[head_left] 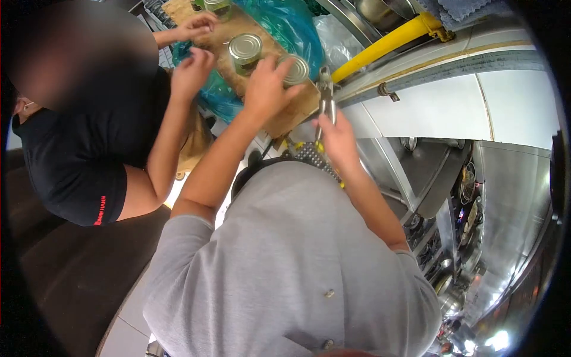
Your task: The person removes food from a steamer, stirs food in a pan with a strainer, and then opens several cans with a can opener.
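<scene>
My left hand (pixel 266 89) is at the near-right tin can (pixel 296 71), fingers on its left side and thumb below its lid. In my right hand (pixel 339 140) is a metal can opener (pixel 326 98), held upright just right of that can and apart from it. A second can (pixel 245 47), with a shiny lid and green label, stands to the left of the first. Another can (pixel 217 7) is cut off by the top edge. All three stand on a brown cardboard sheet (pixel 208 38).
A co-worker in a black shirt (pixel 89 149) stands at the left, both hands (pixel 191 74) near the cans. Green-blue plastic bags (pixel 285 27) lie around the cardboard. A yellow pipe (pixel 386 47) and white tiled ledge (pixel 428 107) run along the right. Steel shelving (pixel 428 166) stands below.
</scene>
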